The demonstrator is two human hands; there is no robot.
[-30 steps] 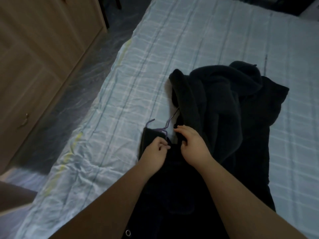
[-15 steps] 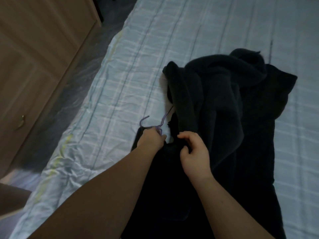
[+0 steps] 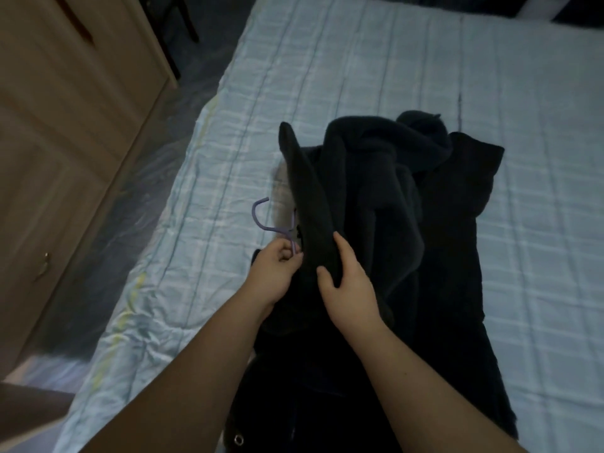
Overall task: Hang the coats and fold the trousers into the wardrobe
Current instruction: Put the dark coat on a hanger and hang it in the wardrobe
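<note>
A dark fleece coat [image 3: 376,197] lies heaped on the bed [image 3: 359,76], over another black garment [image 3: 457,256] spread flat beneath it. A thin purple hanger [image 3: 261,220] pokes out at the coat's left edge, its hook pointing left over the sheet. My left hand [image 3: 274,273] pinches the hanger's neck just below the hook. My right hand [image 3: 346,282] grips a fold of the coat's collar edge right beside it. The rest of the hanger is hidden inside the dark cloth.
A wooden wardrobe [image 3: 65,125] with shut doors and a small metal handle [image 3: 44,266] stands at the left. A strip of glossy floor [image 3: 130,207] runs between it and the bed. The bed's light checked sheet reaches right and far.
My right hand has let go of the pinched cloth and taken a wider grip on the coat's collar edge, lifting it. My left hand stays on the hanger's neck.
</note>
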